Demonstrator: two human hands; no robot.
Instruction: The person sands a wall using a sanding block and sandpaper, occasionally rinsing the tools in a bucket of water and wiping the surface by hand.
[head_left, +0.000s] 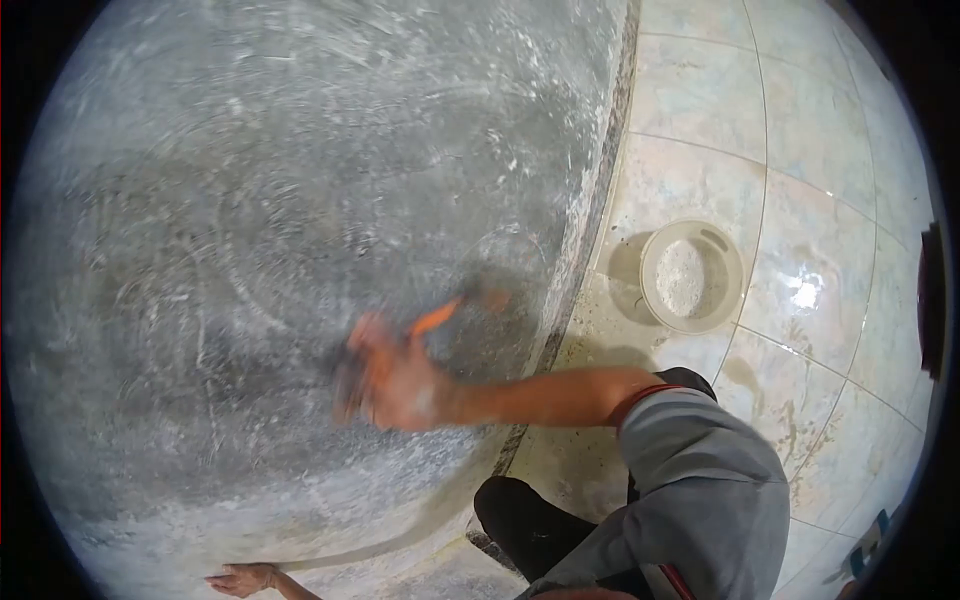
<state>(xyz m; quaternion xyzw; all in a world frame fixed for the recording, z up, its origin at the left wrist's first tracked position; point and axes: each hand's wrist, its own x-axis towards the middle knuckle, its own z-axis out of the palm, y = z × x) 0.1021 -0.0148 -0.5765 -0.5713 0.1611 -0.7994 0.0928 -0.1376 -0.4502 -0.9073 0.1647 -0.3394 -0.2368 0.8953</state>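
My right hand [405, 385], blurred by motion, is closed on an orange tool [435, 318] over the rough grey surface [300, 200]. The tool's exact shape is smeared; orange parts show beside my fingers and beyond them. At the bottom left, my left hand [242, 579] rests on the paler edge of the same surface with its fingers stretched out and holds nothing.
A round beige bucket [737, 275] with whitish contents stands on the pale tiled floor [700, 80], right of the grey surface. Wet stains mark several tiles. Below it are my grey sleeve [710, 480] and a dark-clad knee [525, 520]. A dark object [932, 300] lies at the right edge.
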